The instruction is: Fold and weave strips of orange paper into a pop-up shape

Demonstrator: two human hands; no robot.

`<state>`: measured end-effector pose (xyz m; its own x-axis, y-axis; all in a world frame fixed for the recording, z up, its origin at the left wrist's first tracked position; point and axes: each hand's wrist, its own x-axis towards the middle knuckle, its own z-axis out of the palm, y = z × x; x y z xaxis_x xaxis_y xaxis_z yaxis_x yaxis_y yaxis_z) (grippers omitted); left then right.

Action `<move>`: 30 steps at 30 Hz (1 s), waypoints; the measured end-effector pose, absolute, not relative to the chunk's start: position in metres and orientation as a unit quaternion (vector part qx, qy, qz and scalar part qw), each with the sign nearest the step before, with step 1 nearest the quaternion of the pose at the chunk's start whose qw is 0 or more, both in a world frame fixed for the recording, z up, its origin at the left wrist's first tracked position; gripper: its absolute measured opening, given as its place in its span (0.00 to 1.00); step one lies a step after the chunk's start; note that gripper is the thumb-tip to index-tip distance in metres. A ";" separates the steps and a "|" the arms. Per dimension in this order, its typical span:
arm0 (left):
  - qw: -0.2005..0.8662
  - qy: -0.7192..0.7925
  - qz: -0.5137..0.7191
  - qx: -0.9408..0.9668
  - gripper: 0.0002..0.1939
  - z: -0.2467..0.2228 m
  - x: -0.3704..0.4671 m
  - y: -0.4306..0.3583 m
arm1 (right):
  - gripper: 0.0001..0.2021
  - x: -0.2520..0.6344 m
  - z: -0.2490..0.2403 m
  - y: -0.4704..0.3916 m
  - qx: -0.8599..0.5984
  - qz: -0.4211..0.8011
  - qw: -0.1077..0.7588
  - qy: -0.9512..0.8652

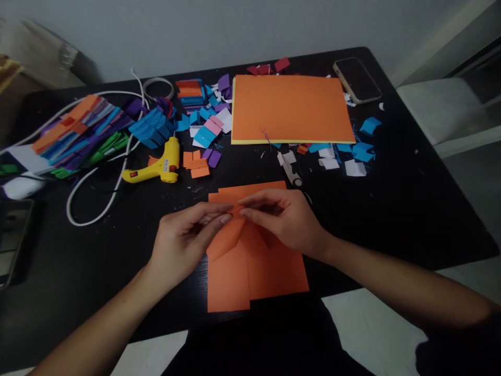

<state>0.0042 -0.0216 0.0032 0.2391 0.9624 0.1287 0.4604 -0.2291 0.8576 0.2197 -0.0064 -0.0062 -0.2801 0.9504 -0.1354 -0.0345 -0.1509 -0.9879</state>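
My left hand (183, 235) pinches an orange paper piece (229, 240) between thumb and fingers. Close beside it, my right hand (287, 216) pinches the same piece near its top, so both sets of fingertips almost meet. The piece is raised and bent, with a slanted fold visible below the fingers. Under it lie flat orange sheets (277, 277), one narrower strip (228, 292) reaching nearer to me. A pair of scissors (291, 172) rests just beyond my right hand, partly covered by paper scraps.
A yellow glue gun (164, 164) lies left of centre near a looping white cable (74, 209). Stacked orange sheets (291, 107) lie at the back, with a phone (357, 79) to their right. Folded colored papers (78, 133) fill the left; blue scraps (363, 151) lie right.
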 end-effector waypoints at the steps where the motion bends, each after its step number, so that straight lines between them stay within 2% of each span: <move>1: 0.361 0.504 0.350 0.702 0.08 0.003 0.004 -0.021 | 0.07 0.220 -0.006 -0.006 -0.446 0.613 0.401 -0.515; 13: 0.369 0.485 0.362 0.705 0.07 0.005 0.006 -0.020 | 0.11 0.222 -0.010 -0.005 -0.448 0.633 0.369 -0.512; 27: 0.399 0.505 0.369 0.671 0.05 0.005 0.006 -0.018 | 0.09 0.223 -0.017 -0.003 -0.442 0.605 0.394 -0.532; 30: 0.412 0.508 0.375 0.656 0.04 0.003 0.006 -0.017 | 0.11 0.223 -0.015 -0.004 -0.436 0.592 0.402 -0.546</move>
<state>0.0056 -0.0174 0.0033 0.2013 0.9768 0.0735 0.3576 -0.1431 0.9228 0.2226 -0.0044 -0.0155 -0.2965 0.9518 -0.0781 0.0005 -0.0816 -0.9967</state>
